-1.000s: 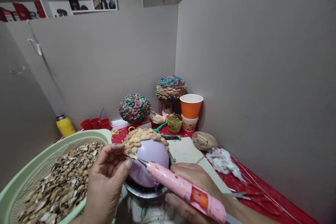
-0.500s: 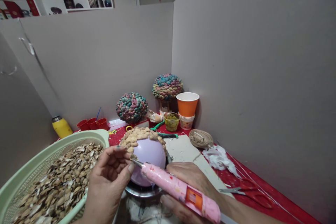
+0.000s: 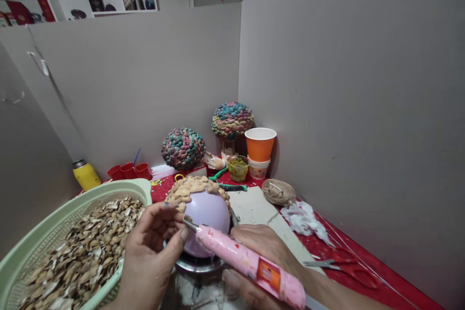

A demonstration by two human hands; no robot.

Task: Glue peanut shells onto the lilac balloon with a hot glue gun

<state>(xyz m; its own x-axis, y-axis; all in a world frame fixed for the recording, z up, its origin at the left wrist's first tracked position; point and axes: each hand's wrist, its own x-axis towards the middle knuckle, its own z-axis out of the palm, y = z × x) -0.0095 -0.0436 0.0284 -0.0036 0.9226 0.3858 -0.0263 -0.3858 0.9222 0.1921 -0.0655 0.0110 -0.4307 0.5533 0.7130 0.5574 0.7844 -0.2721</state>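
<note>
My left hand [image 3: 154, 244] pinches a small nut shell [image 3: 186, 218] between thumb and fingertips. My right hand [image 3: 267, 242] is wrapped round a pink glue gun [image 3: 232, 250], its metal nozzle at the shell's hollow side. Behind both hands, a lilac balloon [image 3: 209, 213] rests in a metal bowl [image 3: 203, 268]. Peanut-like shells [image 3: 194, 184] cover the balloon's top and upper left; its front is bare. At the left, a pale green colander [image 3: 140, 185] holds a heap of loose shells [image 3: 83, 256], close beside my left hand.
Two multicoloured shell balls [image 3: 183, 148] stand at the back. Near them are an orange paper cup [image 3: 260, 145], a yellow-green cup [image 3: 238, 168], green-handled pliers [image 3: 234, 187] and red cups [image 3: 128, 171]. To the right lie twine [image 3: 279, 192], white plastic [image 3: 305, 218] and red scissors [image 3: 358, 273]. Grey partitions [image 3: 345, 106] enclose the table.
My left hand and the shell have shifted very slightly to the right and down at the nozzle. The glue gun stays almost where it was.
</note>
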